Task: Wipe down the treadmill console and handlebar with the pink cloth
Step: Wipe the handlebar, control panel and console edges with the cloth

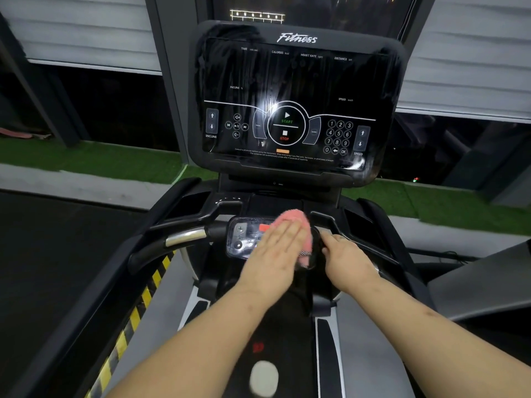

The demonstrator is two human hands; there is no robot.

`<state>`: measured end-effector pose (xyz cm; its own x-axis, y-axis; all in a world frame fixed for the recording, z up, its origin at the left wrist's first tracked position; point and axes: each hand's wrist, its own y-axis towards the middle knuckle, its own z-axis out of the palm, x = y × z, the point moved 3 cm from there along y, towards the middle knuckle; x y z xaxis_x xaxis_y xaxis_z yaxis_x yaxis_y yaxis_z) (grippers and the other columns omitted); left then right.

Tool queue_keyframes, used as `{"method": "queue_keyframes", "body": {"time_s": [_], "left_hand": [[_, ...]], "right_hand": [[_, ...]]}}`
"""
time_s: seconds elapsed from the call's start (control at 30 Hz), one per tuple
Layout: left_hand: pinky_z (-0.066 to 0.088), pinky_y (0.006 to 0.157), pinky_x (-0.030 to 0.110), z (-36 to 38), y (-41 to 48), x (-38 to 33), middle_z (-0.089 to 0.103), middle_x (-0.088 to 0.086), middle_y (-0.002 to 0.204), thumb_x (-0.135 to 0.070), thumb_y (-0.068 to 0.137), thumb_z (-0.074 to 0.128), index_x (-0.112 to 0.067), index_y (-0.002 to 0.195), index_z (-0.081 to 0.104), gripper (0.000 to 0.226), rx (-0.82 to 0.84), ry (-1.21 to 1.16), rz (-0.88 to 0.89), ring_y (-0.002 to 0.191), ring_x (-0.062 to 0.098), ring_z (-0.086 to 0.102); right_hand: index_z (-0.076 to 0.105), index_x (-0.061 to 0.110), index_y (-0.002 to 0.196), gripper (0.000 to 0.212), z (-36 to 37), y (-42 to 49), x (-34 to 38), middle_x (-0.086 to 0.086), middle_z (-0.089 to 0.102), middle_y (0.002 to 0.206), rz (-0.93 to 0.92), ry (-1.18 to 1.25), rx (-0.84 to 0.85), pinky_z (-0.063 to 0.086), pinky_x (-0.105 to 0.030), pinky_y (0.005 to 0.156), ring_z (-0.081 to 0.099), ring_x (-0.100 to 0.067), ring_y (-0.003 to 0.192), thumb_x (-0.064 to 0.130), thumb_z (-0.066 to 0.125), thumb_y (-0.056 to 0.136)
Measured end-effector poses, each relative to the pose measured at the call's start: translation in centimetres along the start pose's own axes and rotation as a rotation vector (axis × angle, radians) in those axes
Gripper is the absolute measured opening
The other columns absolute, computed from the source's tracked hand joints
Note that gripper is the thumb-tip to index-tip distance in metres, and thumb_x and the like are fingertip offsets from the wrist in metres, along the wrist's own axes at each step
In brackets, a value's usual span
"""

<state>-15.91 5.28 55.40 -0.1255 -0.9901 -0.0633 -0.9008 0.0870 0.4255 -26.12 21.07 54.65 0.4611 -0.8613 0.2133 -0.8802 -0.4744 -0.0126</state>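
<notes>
The left hand (274,249) lies flat, fingers straight and together, pressing the pink cloth (290,221) onto the small control panel (244,238) set in the middle of the handlebar (370,248). The cloth bunches out past the fingertips, and one edge hangs down under the outer side of the palm. Just beside that hand, across the hanging edge, the right hand (346,252) has its fingers curled over the dark part of the handlebar and appears to grip it as a brace. Beyond the left hand's thumb side the chrome grip (186,235) is bare. Well above both hands stands the console screen (287,110), streaked with what look like wet smears.

The main risk is under the palm itself: the panel carries a plus key and a red button, and a flat push through cloth could trigger one. If the treadmill is live, that might change the belt under the person — I cannot tell whether it is powered. The loose hanging edge could also slide out from under the hand on a long stroke, since nothing pinches it. And the smears on the screen, if left, may dry into streaks or run down toward the START and STOP keys.
</notes>
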Motion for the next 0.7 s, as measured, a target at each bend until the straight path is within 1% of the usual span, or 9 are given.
{"method": "queue_keyframes", "body": {"time_s": [0.07,0.13,0.2,0.3,0.37,0.43,0.53,0.63,0.7], "left_hand": [[0.007,0.128,0.039,-0.5,0.3,1.9,0.031,0.008,0.165,-0.012,0.089,0.052,-0.011,0.159,0.029,0.073,0.016,0.003,-0.083,0.154,0.026,0.023],[0.005,0.128,0.040,-0.8,1.2,2.2,0.028,0.006,0.165,-0.015,0.092,0.059,-0.015,0.160,0.024,0.077,0.049,-0.020,-0.160,0.154,0.026,0.017],[0.011,0.127,0.045,-1.0,2.2,1.1,0.036,0.005,0.159,-0.016,0.092,0.058,-0.015,0.157,0.030,0.071,0.066,-0.020,-0.184,0.150,0.028,0.024],[0.018,0.123,0.047,-0.5,3.6,-1.8,0.047,0.006,0.145,-0.016,0.089,0.055,-0.014,0.148,0.042,0.061,0.073,-0.021,-0.106,0.138,0.030,0.036],[0.019,0.121,0.046,-0.1,4.3,-3.6,0.051,0.007,0.138,-0.017,0.087,0.054,-0.015,0.140,0.049,0.053,0.069,-0.023,-0.052,0.132,0.030,0.040],[0.018,0.119,0.044,0.1,4.8,-4.3,0.054,0.007,0.134,-0.019,0.086,0.054,-0.016,0.133,0.053,0.047,0.066,-0.017,-0.012,0.128,0.031,0.044],[0.020,0.118,0.043,-0.2,4.9,-3.4,0.053,0.007,0.137,-0.019,0.085,0.056,-0.017,0.138,0.051,0.053,0.086,-0.014,0.022,0.127,0.031,0.046],[0.022,0.118,0.042,-1.1,4.5,-0.7,0.050,0.006,0.140,-0.022,0.088,0.055,-0.017,0.148,0.042,0.061,0.098,0.007,-0.081,0.129,0.030,0.045],[0.027,0.115,0.042,-1.7,4.0,1.2,0.053,0.005,0.135,-0.023,0.089,0.054,-0.017,0.146,0.043,0.058,0.070,0.030,-0.145,0.125,0.028,0.049]], "right_hand": [[0.035,0.028,0.153,0.049,0.0,-0.1,0.1,-0.004,0.056,0.135,0.010,0.010,0.004,0.049,-0.045,0.100,0.056,-0.027,0.120,0.023,0.041,0.104],[0.035,0.028,0.153,0.050,-0.1,-0.1,0.1,-0.004,0.055,0.137,0.027,0.024,0.008,0.048,-0.045,0.101,0.056,-0.027,0.122,0.023,0.041,0.104],[0.036,0.026,0.152,0.049,-0.2,-0.2,0.2,-0.004,0.056,0.137,0.025,0.021,0.008,0.048,-0.046,0.102,0.056,-0.027,0.122,0.023,0.042,0.104],[0.044,0.023,0.146,0.049,-0.2,-0.2,0.3,-0.005,0.058,0.133,0.003,0.034,0.007,0.049,-0.046,0.100,0.058,-0.029,0.118,0.018,0.048,0.097],[0.049,0.022,0.138,0.051,-0.1,-0.1,0.2,-0.006,0.060,0.127,-0.008,0.030,0.017,0.050,-0.045,0.098,0.061,-0.028,0.112,0.013,0.053,0.088],[0.051,0.022,0.134,0.050,-0.1,-0.1,-0.1,-0.005,0.060,0.126,-0.006,0.010,0.017,0.051,-0.044,0.098,0.062,-0.025,0.110,0.012,0.058,0.086],[0.049,0.023,0.138,0.051,-0.2,-0.3,0.0,-0.004,0.059,0.127,0.014,0.025,0.017,0.051,-0.044,0.097,0.061,-0.026,0.111,0.010,0.056,0.089],[0.042,0.026,0.147,0.047,-0.2,-0.3,0.0,-0.003,0.058,0.134,0.003,0.017,-0.006,0.050,-0.044,0.097,0.059,-0.027,0.116,0.021,0.047,0.101],[0.036,0.027,0.153,0.048,-0.2,0.0,-0.2,-0.004,0.054,0.141,0.013,0.013,0.005,0.048,-0.044,0.102,0.056,-0.027,0.124,0.026,0.041,0.104]]}}
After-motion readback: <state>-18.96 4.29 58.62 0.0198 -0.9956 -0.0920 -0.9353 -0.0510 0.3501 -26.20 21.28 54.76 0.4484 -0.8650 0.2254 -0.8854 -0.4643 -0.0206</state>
